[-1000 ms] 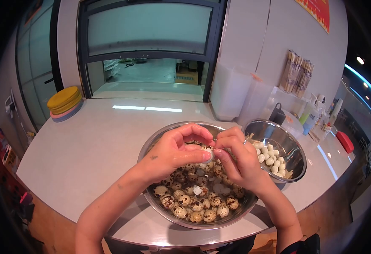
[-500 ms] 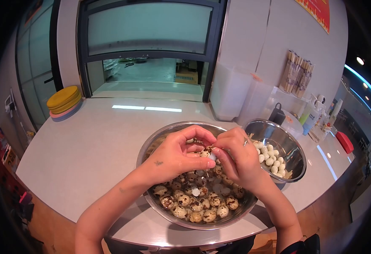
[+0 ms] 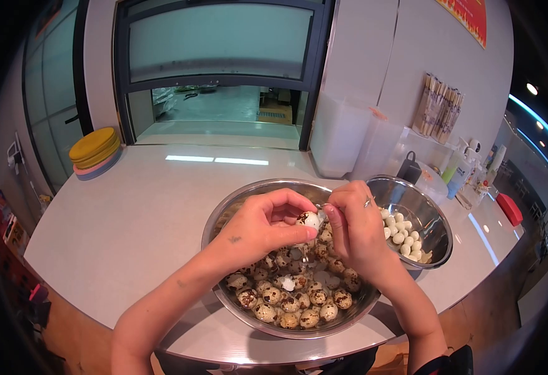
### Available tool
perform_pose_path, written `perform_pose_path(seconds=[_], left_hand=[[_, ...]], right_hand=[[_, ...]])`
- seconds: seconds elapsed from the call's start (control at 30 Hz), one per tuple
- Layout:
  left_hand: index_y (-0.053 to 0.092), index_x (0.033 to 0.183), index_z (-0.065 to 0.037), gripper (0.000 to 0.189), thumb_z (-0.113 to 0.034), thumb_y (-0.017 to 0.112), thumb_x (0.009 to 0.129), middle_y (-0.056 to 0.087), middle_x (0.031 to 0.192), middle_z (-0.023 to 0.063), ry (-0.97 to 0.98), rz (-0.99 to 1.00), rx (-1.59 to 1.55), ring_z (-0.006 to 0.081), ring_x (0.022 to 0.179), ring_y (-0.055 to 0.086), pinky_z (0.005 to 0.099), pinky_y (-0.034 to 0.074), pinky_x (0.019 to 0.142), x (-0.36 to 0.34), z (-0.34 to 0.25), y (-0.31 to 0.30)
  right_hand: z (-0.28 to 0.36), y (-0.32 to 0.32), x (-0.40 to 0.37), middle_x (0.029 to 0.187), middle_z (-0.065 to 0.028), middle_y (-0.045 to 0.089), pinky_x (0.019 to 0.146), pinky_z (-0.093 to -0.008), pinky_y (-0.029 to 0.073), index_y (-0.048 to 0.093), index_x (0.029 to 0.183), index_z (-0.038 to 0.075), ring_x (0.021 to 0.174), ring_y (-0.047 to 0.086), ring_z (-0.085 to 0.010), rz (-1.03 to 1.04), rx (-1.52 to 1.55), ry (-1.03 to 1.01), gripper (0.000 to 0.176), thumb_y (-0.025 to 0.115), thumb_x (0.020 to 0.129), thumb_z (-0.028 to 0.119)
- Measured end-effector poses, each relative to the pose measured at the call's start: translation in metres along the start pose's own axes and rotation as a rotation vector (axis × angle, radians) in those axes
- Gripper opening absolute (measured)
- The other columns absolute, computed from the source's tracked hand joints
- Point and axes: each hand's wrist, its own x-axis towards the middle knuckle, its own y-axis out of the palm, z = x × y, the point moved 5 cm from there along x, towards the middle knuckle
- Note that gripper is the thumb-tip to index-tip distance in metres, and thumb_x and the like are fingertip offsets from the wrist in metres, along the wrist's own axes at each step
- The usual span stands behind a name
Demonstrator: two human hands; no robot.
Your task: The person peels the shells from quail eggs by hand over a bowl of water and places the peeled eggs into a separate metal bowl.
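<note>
Over a large metal bowl of water and speckled quail eggs, my left hand holds a partly peeled quail egg between thumb and fingers. White shows on the egg's upper right side, brown-speckled shell on the rest. Just right of the egg is my right hand, its thumb and index finger pinched on a small bit of shell. White shell pieces lie among the eggs. Behind my right hand, a smaller metal bowl holds peeled white eggs.
Yellow, pink and blue plates are stacked at the counter's left edge. At the back right stand a white container, wrapped chopsticks and bottles. A red object lies at the far right.
My right hand has drawn slightly right, away from the egg, with its pinched fingers higher. More of the egg's white now shows in my left hand.
</note>
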Motion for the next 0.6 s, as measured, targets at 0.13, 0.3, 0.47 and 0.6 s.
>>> perform_pose_path(seconds=[0.13, 0.3, 0.47, 0.6], left_hand=[[0.055, 0.103, -0.001, 0.033, -0.006, 0.068, 0.072, 0.060, 0.095, 0.0059, 0.053, -0.056, -0.065, 0.0117, 0.088, 0.057, 0.0242, 0.047, 0.076, 0.001, -0.001, -0.003], [0.052, 0.107, -0.001, 0.034, -0.009, 0.065, 0.076, 0.057, 0.103, 0.0086, 0.049, -0.017, -0.201, 0.0152, 0.093, 0.057, 0.0251, 0.047, 0.079, 0.003, 0.003, -0.010], [0.048, 0.112, -0.002, 0.034, -0.011, 0.058, 0.080, 0.054, 0.106, 0.0099, -0.050, 0.023, -0.442, 0.0173, 0.094, 0.056, 0.0270, 0.046, 0.083, 0.005, 0.005, -0.012], [0.048, 0.110, -0.002, 0.033, -0.011, 0.058, 0.080, 0.054, 0.104, 0.0090, -0.083, 0.012, -0.368, 0.0166, 0.093, 0.056, 0.0271, 0.046, 0.083, 0.004, 0.009, -0.009]], right_hand=[[-0.004, -0.002, -0.001, 0.078, -0.0139, 0.051, 0.064, -0.0377, 0.040, 0.046, 0.087, -0.001, 0.069, 0.049, -0.0311, -0.033, 0.006, 0.066, 0.015, 0.057, 0.077, -0.002], [-0.012, -0.003, -0.003, 0.079, -0.0144, 0.050, 0.065, -0.0379, 0.040, 0.046, 0.086, -0.001, 0.071, 0.049, -0.0317, -0.055, -0.013, 0.165, 0.012, 0.056, 0.078, -0.002], [-0.011, -0.004, -0.002, 0.082, -0.0149, 0.051, 0.066, -0.0377, 0.040, 0.048, 0.088, -0.001, 0.073, 0.050, -0.0315, -0.055, 0.061, 0.213, 0.014, 0.057, 0.078, 0.001], [-0.001, 0.003, 0.001, 0.089, -0.0137, 0.052, 0.068, -0.0350, 0.044, 0.051, 0.096, -0.001, 0.081, 0.053, -0.0285, 0.037, 0.214, 0.156, 0.027, 0.064, 0.075, 0.009]])
